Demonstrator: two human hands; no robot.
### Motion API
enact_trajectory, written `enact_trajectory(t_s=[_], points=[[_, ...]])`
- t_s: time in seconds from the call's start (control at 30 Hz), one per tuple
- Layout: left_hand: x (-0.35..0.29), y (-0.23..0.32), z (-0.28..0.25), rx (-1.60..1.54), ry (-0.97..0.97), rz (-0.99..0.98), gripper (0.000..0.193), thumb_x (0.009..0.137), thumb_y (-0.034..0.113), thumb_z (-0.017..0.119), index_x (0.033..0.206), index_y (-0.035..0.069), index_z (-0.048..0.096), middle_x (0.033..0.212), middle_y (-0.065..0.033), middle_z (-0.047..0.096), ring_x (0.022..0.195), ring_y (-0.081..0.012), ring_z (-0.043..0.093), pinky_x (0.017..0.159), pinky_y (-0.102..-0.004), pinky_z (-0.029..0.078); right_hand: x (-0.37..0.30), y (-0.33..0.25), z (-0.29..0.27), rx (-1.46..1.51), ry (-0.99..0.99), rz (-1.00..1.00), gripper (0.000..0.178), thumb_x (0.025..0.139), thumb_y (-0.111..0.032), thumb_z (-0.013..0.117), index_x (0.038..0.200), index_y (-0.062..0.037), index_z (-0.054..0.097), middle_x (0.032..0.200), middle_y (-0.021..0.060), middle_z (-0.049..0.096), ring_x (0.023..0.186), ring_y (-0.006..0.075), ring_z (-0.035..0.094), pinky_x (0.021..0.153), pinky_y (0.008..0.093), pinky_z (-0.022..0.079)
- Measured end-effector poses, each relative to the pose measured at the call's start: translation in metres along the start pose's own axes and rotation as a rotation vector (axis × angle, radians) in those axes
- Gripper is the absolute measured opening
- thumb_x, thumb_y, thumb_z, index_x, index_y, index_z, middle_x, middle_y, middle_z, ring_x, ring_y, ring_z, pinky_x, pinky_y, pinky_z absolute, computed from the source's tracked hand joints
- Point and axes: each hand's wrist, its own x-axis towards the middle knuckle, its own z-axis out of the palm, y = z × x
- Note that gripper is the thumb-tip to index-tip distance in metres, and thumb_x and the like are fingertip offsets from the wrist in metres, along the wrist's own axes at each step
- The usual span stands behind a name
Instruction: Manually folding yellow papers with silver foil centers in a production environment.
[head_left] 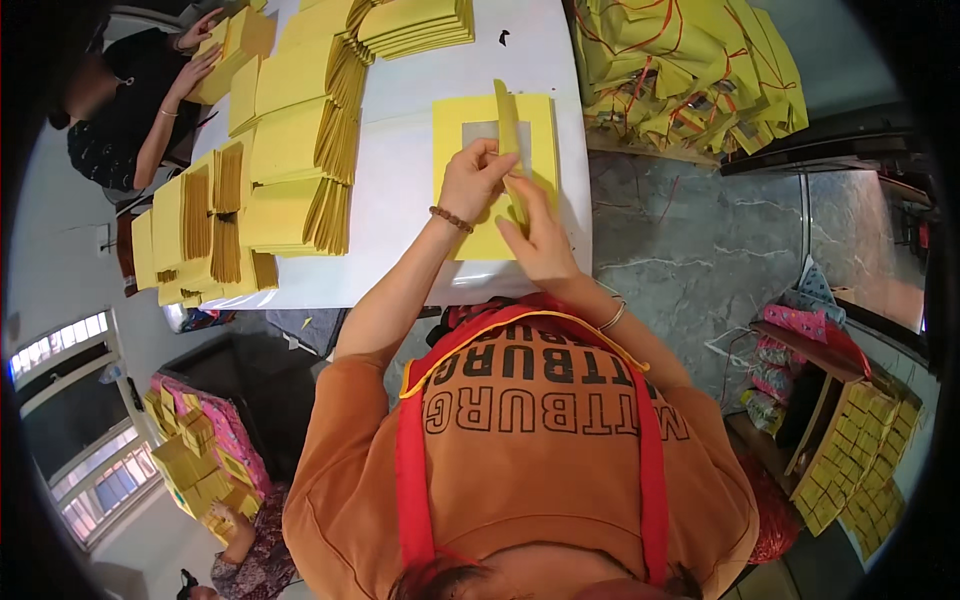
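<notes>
Far left we've got a co-worker (pixel 122 112), hands on a yellow block (pixel 243 52). Below, a second co-worker (pixel 258 562) beside a yellow pile (pixel 203 445). Next, yellow stacks (pixel 290 143) in rows on the white table (pixel 392 190).

Then our left hand (pixel 472 183), beaded bracelet (pixel 452 219) on the wrist: fingers curled, thumb and fingertips pinching near the middle of a narrow yellow strip (pixel 507 112). The sheet (pixel 541 130) lies flat under both hands at the table's near right edge, grey panel (pixel 480 131) partly showing. We can't tell whether the strip is a fold of the sheet or separate.

Right hand (pixel 542 238): thumb apart from the fingers, fingertips at the strip's lower part; can't tell if it pinches or only steadies.

We judge the sheet light, paper-like, fairly stiff but easily creased, probably not slippery. Best hold: flat fingers on the border, light pinch along the strip's edge.

Right of the table, a yellow-and-red heap (pixel 690 75); lower right, yellow bundles (pixel 855 450).
</notes>
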Motion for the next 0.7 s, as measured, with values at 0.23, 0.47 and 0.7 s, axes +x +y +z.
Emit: enact_trajectory(t_s=[0.23,0.47,0.7], points=[[-0.003,-0.004,-0.001,0.177,0.089,0.042,0.018,0.083,0.018,0.066,0.085,0.002,0.058,0.061,0.0012,0.054,0.05,-0.0048,0.048,0.045,-0.0203,0.04,0.022,0.028,0.014,0.447,0.183,0.26,0.054,0.09,-0.018,0.052,0.135,0.0036,0.031,0.123,0.0162,0.047,0.11,0.0206,0.048,0.093,0.0299,0.038],[-0.001,-0.006,0.002,-0.094,0.046,-0.04,0.018,0.088,0.021,0.06,0.09,0.003,0.06,0.068,0.0024,0.055,0.056,-0.0036,0.047,0.049,-0.0183,0.039,0.027,0.036,0.014,0.458,0.127,0.332,0.062,0.09,-0.024,0.053,0.136,0.0059,0.027,0.126,0.0201,0.046,0.114,0.0218,0.047,0.095,0.0292,0.037],[0.004,-0.018,0.003,-0.208,0.06,0.026,0.019,0.088,0.022,0.06,0.091,0.003,0.06,0.069,0.0033,0.053,0.056,-0.0031,0.045,0.049,-0.0181,0.036,0.034,0.015,0.006,0.346,0.069,0.291,0.072,0.086,-0.027,0.059,0.136,0.0103,0.023,0.131,0.0236,0.042,0.118,0.0233,0.046,0.096,0.0295,0.037]])
